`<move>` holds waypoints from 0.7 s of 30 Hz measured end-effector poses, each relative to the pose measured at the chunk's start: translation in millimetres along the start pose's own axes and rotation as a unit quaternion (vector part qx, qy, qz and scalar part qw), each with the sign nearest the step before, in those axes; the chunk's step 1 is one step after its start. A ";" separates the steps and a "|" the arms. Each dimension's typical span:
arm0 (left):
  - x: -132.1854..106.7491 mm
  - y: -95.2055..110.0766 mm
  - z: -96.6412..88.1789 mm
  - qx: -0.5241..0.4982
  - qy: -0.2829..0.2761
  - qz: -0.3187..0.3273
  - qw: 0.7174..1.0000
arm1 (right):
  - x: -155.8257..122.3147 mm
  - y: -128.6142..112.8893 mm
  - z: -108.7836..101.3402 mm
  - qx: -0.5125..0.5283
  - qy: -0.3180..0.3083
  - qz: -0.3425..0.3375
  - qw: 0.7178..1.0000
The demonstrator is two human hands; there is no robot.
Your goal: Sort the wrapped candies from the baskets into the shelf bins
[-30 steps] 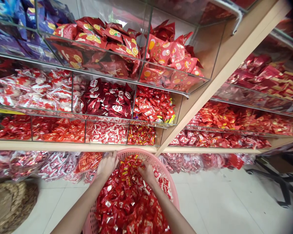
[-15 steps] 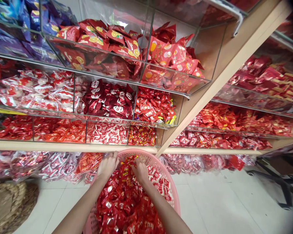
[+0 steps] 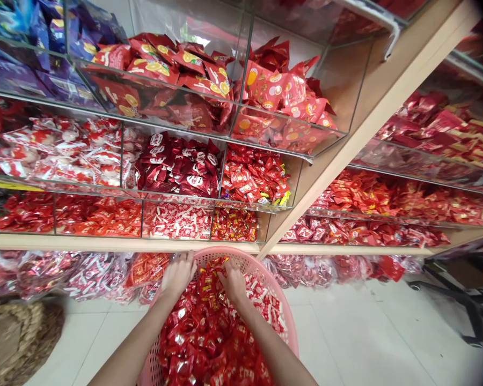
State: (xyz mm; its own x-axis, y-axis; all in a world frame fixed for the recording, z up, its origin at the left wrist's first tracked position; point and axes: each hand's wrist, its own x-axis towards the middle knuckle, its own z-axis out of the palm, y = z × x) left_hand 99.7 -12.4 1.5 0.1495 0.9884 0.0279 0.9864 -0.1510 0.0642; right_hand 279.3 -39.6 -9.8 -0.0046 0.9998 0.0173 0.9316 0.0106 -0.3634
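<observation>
Two hands engaged | left hand [image 3: 179, 273]: clamped on basket [image 3: 288, 321] rim | right hand [image 3: 232, 280]: among candy [image 3: 201, 335], grip indeterminate | basket filled; shelves [image 3: 104, 243] stocked

Left forearm [image 3: 139, 332]: one, bare, slanting in from the lower edge at 7 o'clock and pointing toward 1 o'clock. Left wrist [image 3: 167, 296]: nearly in line with the forearm. Left hand [image 3: 179, 274]: between 7 and 8 o'clock of the view's centre, back upward, fingers curled in a closed grip.

Right forearm [image 3: 271, 338]: one, bare, slanting in from the lower edge between 5 and 6 o'clock and pointing toward 11. Right hand [image 3: 233, 282]: near 6 o'clock, back upward, thumb [image 3: 222, 279] toward 10, fingers bent, tips partly hidden; grip indeterminable.

Hands: near each other, apart; right at the left's 3 o'clock.
</observation>
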 end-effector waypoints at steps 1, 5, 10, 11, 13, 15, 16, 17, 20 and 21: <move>-0.1 0.2 -0.1 -0.001 -0.002 -0.001 1.000 | 0.3 -1.3 -0.7 -0.004 -0.002 -0.003 1.000; -0.2 0.4 -1.2 0.001 -0.011 -0.005 1.000 | 1.4 -5.3 0.8 -0.002 -0.009 -0.012 1.000; 0.1 -1.0 0.0 0.008 0.000 -0.002 1.000 | 7.0 5.9 5.8 0.180 0.053 0.035 0.982; 0.1 -1.2 0.4 0.010 0.004 0.001 1.000 | 8.6 10.6 5.0 0.242 0.059 0.072 0.966; 0.0 -1.2 1.0 0.012 0.008 0.003 1.000 | 11.4 21.2 1.3 0.372 0.038 0.162 0.913; -0.2 -0.8 1.3 0.011 0.005 0.001 1.000 | 12.4 31.7 -4.0 0.493 -0.009 0.232 0.838; -0.2 -0.6 1.4 0.010 0.002 0.001 1.000 | 12.1 36.3 -6.5 0.537 -0.028 0.249 0.806; -0.3 -0.4 1.5 0.009 0.001 0.002 1.000 | 11.3 40.2 -8.6 0.567 -0.042 0.257 0.781; -0.7 -0.6 1.8 0.007 0.002 0.005 1.000 | 7.4 47.1 -10.9 0.613 -0.044 0.265 0.743; -0.9 -0.8 1.9 0.008 0.004 0.007 1.000 | 6.0 47.9 -10.7 0.624 -0.039 0.263 0.735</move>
State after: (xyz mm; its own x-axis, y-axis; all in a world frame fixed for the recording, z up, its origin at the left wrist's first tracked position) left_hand 98.8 -13.1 -0.5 0.1628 0.9860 0.0373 0.9852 -0.1645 0.0481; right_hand 327.8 -33.2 -17.1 0.1706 0.8676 -0.4670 -0.2455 -0.4216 -0.8729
